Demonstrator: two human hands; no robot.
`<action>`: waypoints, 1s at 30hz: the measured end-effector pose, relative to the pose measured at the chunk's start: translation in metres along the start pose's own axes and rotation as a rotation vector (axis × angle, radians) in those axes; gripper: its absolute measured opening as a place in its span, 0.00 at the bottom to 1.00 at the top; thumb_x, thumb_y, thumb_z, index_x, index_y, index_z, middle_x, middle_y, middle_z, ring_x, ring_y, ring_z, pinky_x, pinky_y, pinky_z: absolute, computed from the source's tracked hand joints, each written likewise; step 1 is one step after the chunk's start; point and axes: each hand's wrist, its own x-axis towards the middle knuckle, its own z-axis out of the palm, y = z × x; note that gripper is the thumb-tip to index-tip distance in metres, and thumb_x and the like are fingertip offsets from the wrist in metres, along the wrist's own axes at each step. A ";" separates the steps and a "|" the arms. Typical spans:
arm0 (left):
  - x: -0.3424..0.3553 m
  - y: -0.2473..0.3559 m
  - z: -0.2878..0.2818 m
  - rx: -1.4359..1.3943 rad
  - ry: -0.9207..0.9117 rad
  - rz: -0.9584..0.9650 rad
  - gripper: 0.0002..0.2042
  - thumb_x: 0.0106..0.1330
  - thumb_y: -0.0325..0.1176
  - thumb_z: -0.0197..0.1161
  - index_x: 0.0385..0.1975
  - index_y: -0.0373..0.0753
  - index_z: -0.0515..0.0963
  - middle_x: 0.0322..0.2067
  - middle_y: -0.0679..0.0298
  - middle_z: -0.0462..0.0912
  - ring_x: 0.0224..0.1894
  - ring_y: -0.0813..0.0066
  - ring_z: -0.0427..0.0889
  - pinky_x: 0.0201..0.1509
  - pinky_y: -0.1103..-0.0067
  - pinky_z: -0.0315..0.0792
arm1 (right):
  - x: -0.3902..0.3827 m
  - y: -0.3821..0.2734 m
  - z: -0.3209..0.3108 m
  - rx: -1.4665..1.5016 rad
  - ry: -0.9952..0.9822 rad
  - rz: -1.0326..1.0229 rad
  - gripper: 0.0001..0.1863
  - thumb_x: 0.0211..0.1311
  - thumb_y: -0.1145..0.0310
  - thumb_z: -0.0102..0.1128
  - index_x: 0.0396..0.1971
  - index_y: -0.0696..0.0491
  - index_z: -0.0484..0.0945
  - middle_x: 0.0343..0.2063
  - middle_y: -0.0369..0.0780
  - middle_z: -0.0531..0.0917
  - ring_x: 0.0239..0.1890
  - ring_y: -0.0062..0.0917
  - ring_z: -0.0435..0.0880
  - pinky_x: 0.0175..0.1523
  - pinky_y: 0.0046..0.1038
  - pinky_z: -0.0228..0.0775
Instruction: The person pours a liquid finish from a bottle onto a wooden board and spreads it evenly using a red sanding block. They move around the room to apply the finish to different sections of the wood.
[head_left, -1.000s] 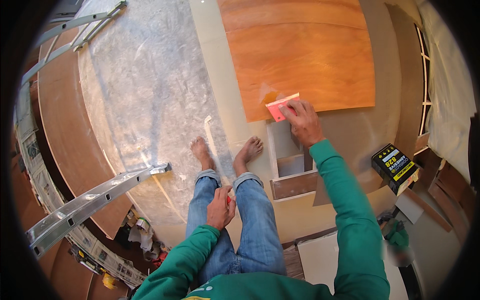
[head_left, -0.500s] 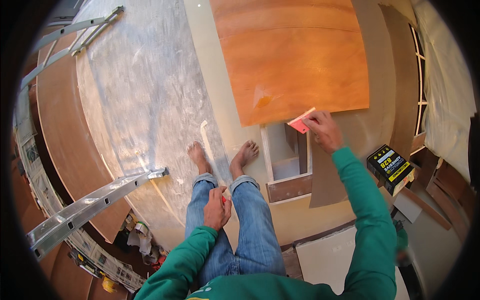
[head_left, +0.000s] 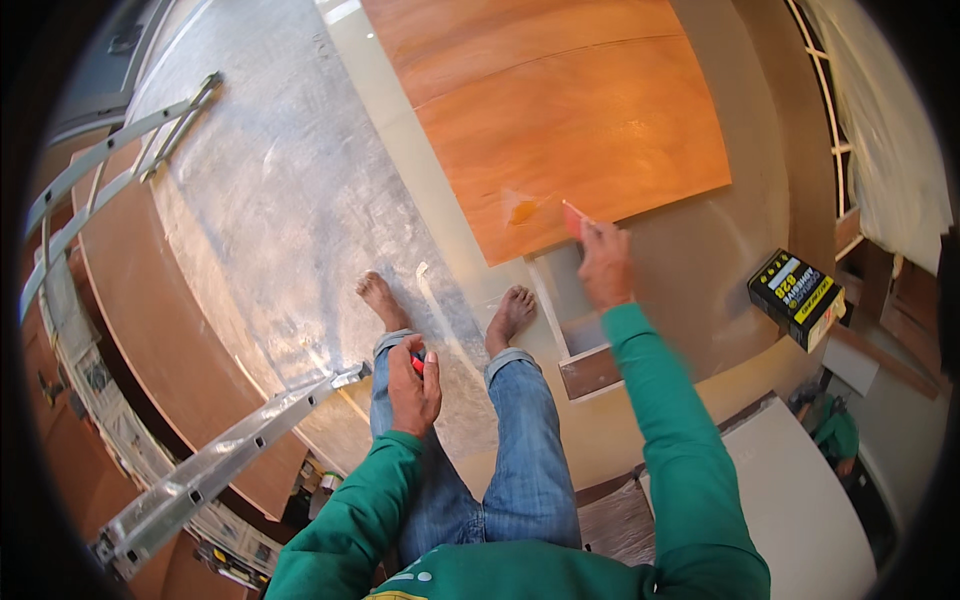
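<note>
My right hand [head_left: 606, 265] grips a flat red spreader [head_left: 573, 218] at the near edge of a glossy orange sheet [head_left: 580, 110]. The spreader's blade is over the sheet; I cannot tell whether it touches. Left of it, a small amber puddle [head_left: 522, 212] lies on the sheet in a paler wedge-shaped patch. My left hand [head_left: 413, 390] is by my left knee, its fingers closed on a small red object [head_left: 418, 364] that is mostly hidden. A wooden frame [head_left: 590, 374] shows partly under the sheet's near side.
A black and yellow tin [head_left: 797, 297] stands at the right. Metal ladder ends lie at the left, the nearer ladder [head_left: 230, 455] close to my left knee. A brown board [head_left: 160, 300] lies beyond them. Someone in a green sleeve [head_left: 835, 435] is at the lower right, beside a white panel [head_left: 780, 480].
My right hand has moved left with the spreader, from just off the sheet's near edge to over it. My left hand has shifted slightly up and left. The whole view has turned a little.
</note>
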 end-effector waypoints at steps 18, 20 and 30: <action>0.177 -0.057 -0.154 0.257 -0.357 0.071 0.20 0.81 0.41 0.55 0.63 0.35 0.68 0.35 0.46 0.83 0.37 0.47 0.84 0.43 0.59 0.76 | -0.019 -0.089 0.056 -0.094 0.045 0.468 0.25 0.56 0.78 0.60 0.57 0.56 0.81 0.46 0.48 0.80 0.51 0.45 0.76 0.61 0.47 0.71; 0.196 -0.060 -0.158 0.282 -0.330 0.201 0.19 0.81 0.43 0.55 0.61 0.36 0.69 0.24 0.55 0.79 0.26 0.57 0.80 0.35 0.63 0.73 | -0.044 -0.142 0.081 0.024 0.066 0.477 0.22 0.56 0.79 0.60 0.54 0.55 0.82 0.45 0.47 0.80 0.51 0.45 0.77 0.60 0.45 0.72; 0.284 0.061 -0.143 0.532 -0.554 0.727 0.20 0.69 0.35 0.70 0.55 0.36 0.71 0.31 0.55 0.76 0.32 0.60 0.78 0.38 0.66 0.76 | -0.023 -0.218 0.057 0.709 0.416 1.201 0.07 0.63 0.73 0.62 0.37 0.62 0.79 0.36 0.53 0.82 0.39 0.49 0.82 0.47 0.44 0.75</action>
